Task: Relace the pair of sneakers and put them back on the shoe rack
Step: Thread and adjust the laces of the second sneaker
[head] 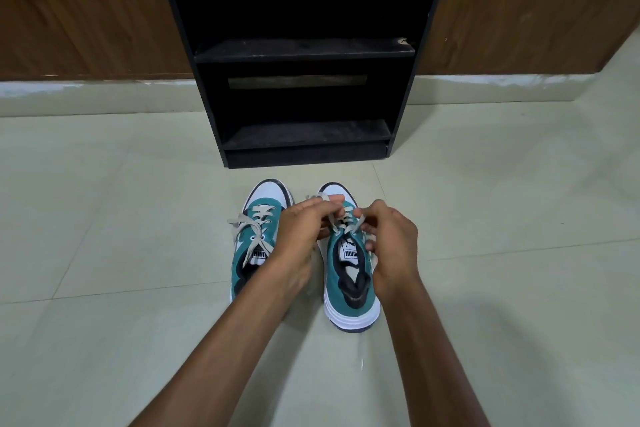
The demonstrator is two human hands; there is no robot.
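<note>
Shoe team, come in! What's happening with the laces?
Both hands, left and right, pinching right sneaker's lace. Left sneaker laced. Rack ahead, path open.

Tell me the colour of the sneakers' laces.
Pale beige-grey flat laces, clearest on the left sneaker in the head view.

We look from a single head-worn wide-angle view, facing forward and steeply down. Our forearms enter from the lower edge, hands close below the lens; the tiled floor (pixel 104 253) fills the foreground, and the black shoe rack (pixel 304 52) stands near, straight ahead.
</note>
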